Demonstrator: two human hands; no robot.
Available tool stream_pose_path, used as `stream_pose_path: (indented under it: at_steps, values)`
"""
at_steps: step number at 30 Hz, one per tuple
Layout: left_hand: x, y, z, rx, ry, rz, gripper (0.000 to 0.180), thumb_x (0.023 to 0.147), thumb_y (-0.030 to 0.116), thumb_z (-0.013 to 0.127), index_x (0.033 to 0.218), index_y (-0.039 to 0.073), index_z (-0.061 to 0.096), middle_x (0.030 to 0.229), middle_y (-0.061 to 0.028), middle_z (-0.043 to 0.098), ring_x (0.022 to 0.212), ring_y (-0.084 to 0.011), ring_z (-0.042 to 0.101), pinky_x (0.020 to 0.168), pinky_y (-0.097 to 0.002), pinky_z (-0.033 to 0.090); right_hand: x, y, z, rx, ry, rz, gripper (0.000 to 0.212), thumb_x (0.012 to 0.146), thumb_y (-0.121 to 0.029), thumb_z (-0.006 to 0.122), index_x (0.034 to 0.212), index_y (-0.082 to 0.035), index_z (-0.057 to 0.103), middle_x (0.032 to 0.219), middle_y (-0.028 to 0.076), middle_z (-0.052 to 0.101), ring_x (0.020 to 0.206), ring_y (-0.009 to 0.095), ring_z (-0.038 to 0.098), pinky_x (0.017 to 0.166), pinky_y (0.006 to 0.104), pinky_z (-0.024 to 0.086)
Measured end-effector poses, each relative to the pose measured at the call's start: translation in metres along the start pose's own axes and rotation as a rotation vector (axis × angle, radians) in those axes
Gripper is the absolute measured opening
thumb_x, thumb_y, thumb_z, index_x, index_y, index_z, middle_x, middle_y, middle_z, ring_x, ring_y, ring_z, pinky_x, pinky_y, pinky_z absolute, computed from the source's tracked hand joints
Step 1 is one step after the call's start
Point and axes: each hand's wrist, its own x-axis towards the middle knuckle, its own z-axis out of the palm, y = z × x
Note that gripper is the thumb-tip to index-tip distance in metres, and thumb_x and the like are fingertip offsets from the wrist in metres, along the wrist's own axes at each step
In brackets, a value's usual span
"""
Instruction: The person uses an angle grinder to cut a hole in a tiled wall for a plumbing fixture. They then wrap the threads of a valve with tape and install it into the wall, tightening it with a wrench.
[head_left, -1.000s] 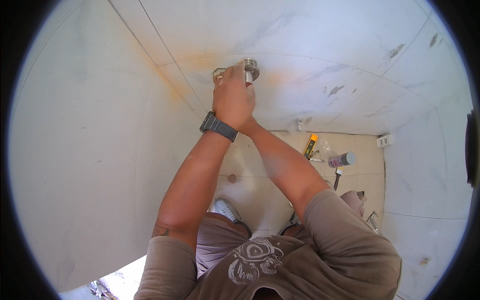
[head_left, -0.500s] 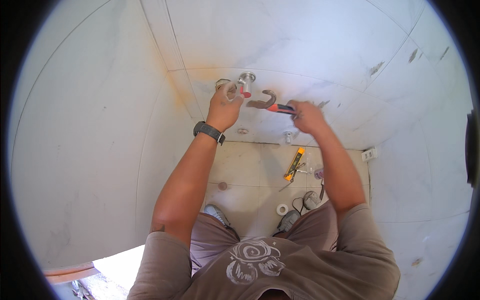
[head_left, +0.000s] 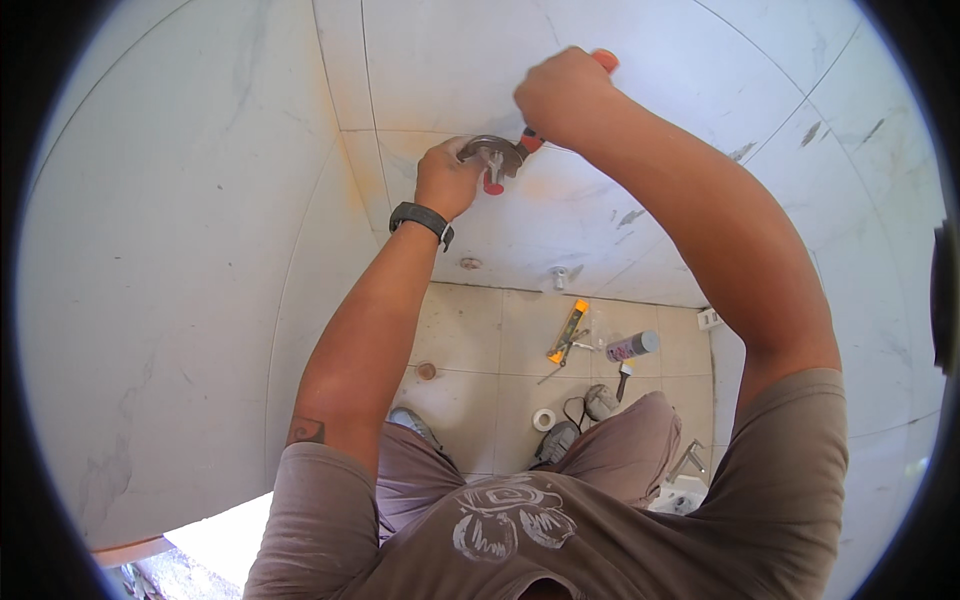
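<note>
A chrome valve with a red end sticks out of the white tiled wall in front of me. Around its body lies the curved jaw of a pipe wrench with a red and black handle. My right hand is closed round that handle, up and to the right of the valve. From the left, my left hand is closed at the jaw's tip, right beside the valve; its fingertips are partly hidden. A dark watch sits on my left wrist.
Lower on the wall are a small chrome valve and a round fitting. On the tiled floor lie a yellow level, a spray can, a brush and a tape roll. A socket is at the right.
The wrench has moved up and left from beside the valve onto its body. My right hand has swung upward with the handle, and my left hand has come to the jaw.
</note>
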Motion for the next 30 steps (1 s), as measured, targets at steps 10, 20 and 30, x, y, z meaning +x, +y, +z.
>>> stream_pose_path:
  at_steps: [10,20,30]
  values:
    - [0.002,-0.033,0.017,-0.508,0.207,-0.217,0.025,0.087,0.003,0.075,0.107,-0.009,0.066,0.093,-0.0139,0.073,0.079,-0.0180,0.072,0.069,-0.0274,0.058,0.011,-0.021,-0.034,-0.248,0.044,-0.075,0.007,0.085,-0.026,0.077,0.086,-0.020,0.080,0.080,-0.001,0.074,0.080,0.019,0.069,0.084,0.0383,0.043]
    - [0.008,-0.046,0.021,-0.326,0.192,-0.252,0.026,0.087,0.010,0.074,0.107,-0.007,0.073,0.089,-0.0133,0.075,0.074,-0.0166,0.073,0.067,-0.0304,0.059,0.044,-0.027,-0.042,-0.282,0.015,0.025,0.032,0.081,-0.024,0.076,0.110,-0.011,0.082,0.099,0.012,0.077,0.094,0.038,0.068,0.087,0.0565,0.038]
    - [0.000,-0.030,0.017,-0.309,0.122,-0.221,0.025,0.096,0.007,0.067,0.115,-0.010,0.070,0.098,-0.0135,0.074,0.082,-0.0187,0.073,0.077,-0.0312,0.063,0.020,-0.003,-0.045,-0.115,-0.138,0.019,0.048,0.080,-0.053,0.082,0.109,-0.015,0.081,0.100,0.008,0.076,0.093,0.032,0.065,0.080,0.0544,0.040]
